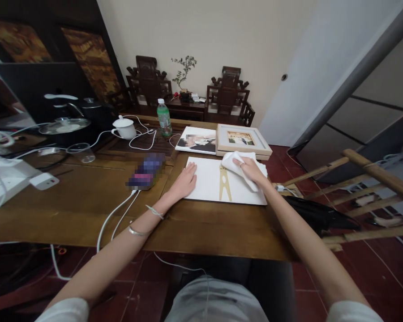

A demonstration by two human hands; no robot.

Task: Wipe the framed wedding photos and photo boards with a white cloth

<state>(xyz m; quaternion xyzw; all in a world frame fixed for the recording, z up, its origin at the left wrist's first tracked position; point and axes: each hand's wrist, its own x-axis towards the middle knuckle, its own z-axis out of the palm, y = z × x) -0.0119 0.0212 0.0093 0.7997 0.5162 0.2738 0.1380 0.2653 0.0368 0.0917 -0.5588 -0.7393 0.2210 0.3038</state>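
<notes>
A white rectangular panel (206,183) lies flat on the wooden table, with a tan A-shaped piece (225,183) on its face, perhaps a folding stand. My left hand (185,181) rests on the panel's left edge, fingers stretched out and holding nothing. In my right hand (248,169) is a crumpled white cloth (233,162), pressed onto the panel's upper right part. The cloth hides that corner and the top of the tan piece. Just behind the panel lie a photo print (199,141) and a light wooden picture frame (243,137) holding a photo.
Left of the panel lies a phone (146,172) with white cables. Farther back stand a green-labelled bottle (164,118), a lidded white cup (125,128) and a clear plastic cup (82,153). A pan (65,127) and power strip (6,183) are far left. A wooden rack (342,192) stands right.
</notes>
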